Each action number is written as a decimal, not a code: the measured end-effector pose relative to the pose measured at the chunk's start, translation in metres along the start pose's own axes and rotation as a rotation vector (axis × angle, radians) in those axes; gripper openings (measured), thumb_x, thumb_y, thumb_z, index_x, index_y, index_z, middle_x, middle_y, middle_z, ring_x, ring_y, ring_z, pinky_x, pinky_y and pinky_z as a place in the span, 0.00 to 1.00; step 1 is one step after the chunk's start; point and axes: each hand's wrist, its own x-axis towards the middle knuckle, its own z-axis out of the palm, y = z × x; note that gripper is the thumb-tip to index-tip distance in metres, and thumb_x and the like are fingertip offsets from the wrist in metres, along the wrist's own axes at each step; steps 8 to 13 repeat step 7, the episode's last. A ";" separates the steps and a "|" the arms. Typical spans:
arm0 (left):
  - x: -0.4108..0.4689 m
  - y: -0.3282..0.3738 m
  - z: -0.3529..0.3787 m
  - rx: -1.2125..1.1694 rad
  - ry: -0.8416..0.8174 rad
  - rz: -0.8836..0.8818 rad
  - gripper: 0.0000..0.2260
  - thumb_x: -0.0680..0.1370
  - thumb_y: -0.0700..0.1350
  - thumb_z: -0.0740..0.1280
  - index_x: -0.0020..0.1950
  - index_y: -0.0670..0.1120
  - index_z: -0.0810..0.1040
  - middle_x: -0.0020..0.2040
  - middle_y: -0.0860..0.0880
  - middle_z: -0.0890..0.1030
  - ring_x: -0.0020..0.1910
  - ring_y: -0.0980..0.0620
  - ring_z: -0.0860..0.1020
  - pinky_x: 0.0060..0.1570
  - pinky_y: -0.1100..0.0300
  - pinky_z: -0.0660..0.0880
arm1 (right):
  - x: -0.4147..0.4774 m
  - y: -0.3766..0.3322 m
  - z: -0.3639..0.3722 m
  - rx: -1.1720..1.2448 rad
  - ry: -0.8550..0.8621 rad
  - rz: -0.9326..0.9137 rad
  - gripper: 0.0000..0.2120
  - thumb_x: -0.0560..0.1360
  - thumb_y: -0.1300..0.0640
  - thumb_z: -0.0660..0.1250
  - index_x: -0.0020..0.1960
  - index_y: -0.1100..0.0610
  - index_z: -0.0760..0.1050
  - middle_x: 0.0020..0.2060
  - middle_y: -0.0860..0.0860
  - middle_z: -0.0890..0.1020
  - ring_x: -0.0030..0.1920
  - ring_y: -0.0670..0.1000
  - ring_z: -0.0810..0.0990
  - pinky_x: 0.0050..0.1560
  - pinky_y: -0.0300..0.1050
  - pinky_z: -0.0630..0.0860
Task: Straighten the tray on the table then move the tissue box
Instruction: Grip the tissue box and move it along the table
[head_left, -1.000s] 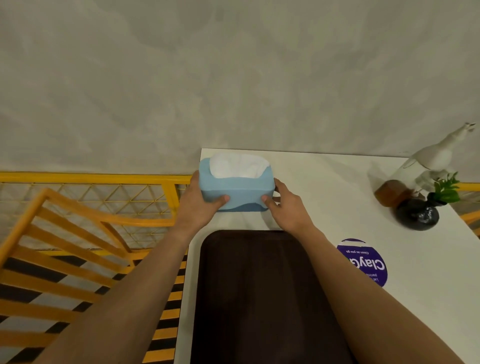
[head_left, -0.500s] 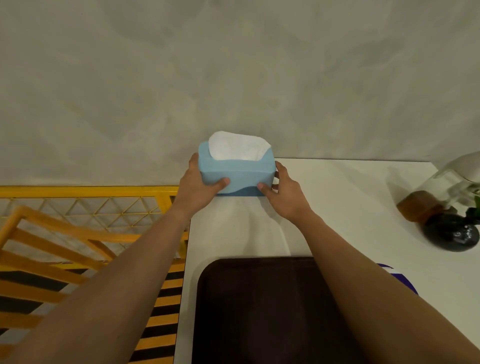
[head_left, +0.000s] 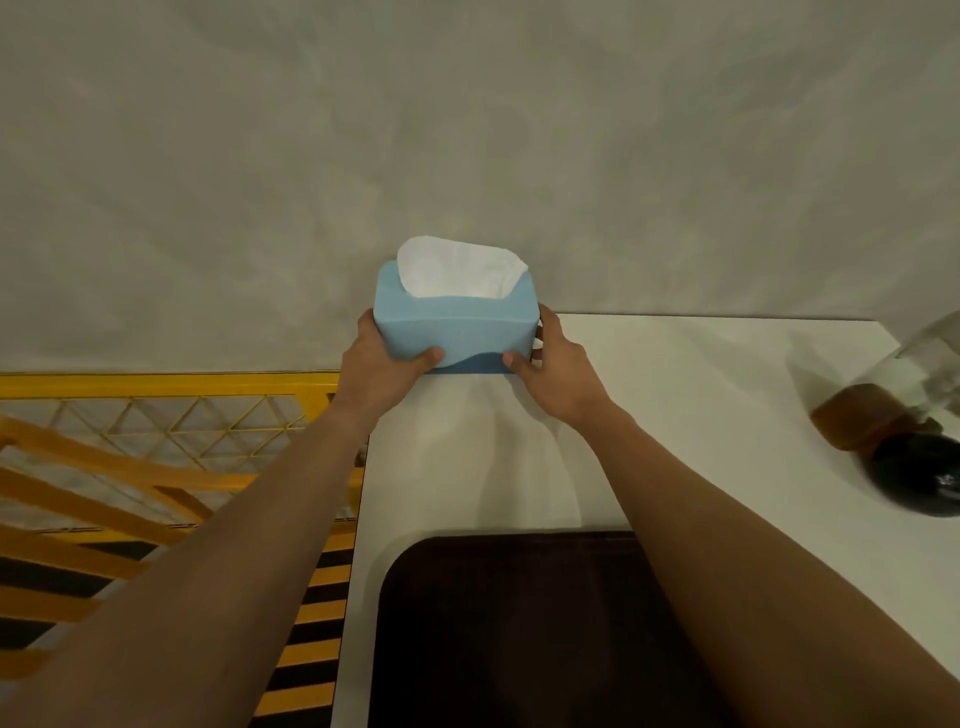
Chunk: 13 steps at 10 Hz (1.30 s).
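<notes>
A light blue tissue box (head_left: 457, 325) with a white tissue sticking out of its top sits at the far left corner of the white table (head_left: 675, 415), close to the grey wall. My left hand (head_left: 382, 371) grips its left end and my right hand (head_left: 556, 371) grips its right end, thumbs on the near face. The dark brown tray (head_left: 519, 623) lies square on the table near me, between my forearms, apart from the box.
A dark round vase (head_left: 919, 478) and a brown-based ornament (head_left: 862, 421) stand at the table's right side, blurred. Yellow railing and an orange slatted frame (head_left: 130, 441) fill the space left of the table. The grey wall (head_left: 467, 130) runs right behind the table.
Both hands have carried the tissue box away from the tray toward the far left corner by the wall. The view has tilted up, so the tray sits lower in frame.
</notes>
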 end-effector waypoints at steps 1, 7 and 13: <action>0.002 -0.001 -0.002 0.003 0.006 -0.007 0.42 0.70 0.55 0.80 0.77 0.48 0.63 0.63 0.53 0.74 0.58 0.52 0.73 0.54 0.57 0.73 | 0.005 0.003 0.002 -0.043 -0.019 0.016 0.33 0.81 0.47 0.66 0.80 0.54 0.54 0.67 0.55 0.77 0.61 0.59 0.80 0.54 0.45 0.72; -0.001 0.003 -0.007 0.058 -0.079 -0.001 0.44 0.69 0.56 0.80 0.78 0.48 0.59 0.62 0.54 0.73 0.60 0.51 0.74 0.50 0.61 0.72 | 0.009 0.007 -0.003 -0.044 -0.092 0.060 0.33 0.81 0.44 0.64 0.79 0.54 0.55 0.68 0.56 0.76 0.64 0.60 0.78 0.54 0.45 0.69; -0.001 0.003 -0.007 0.058 -0.079 -0.001 0.44 0.69 0.56 0.80 0.78 0.48 0.59 0.62 0.54 0.73 0.60 0.51 0.74 0.50 0.61 0.72 | 0.009 0.007 -0.003 -0.044 -0.092 0.060 0.33 0.81 0.44 0.64 0.79 0.54 0.55 0.68 0.56 0.76 0.64 0.60 0.78 0.54 0.45 0.69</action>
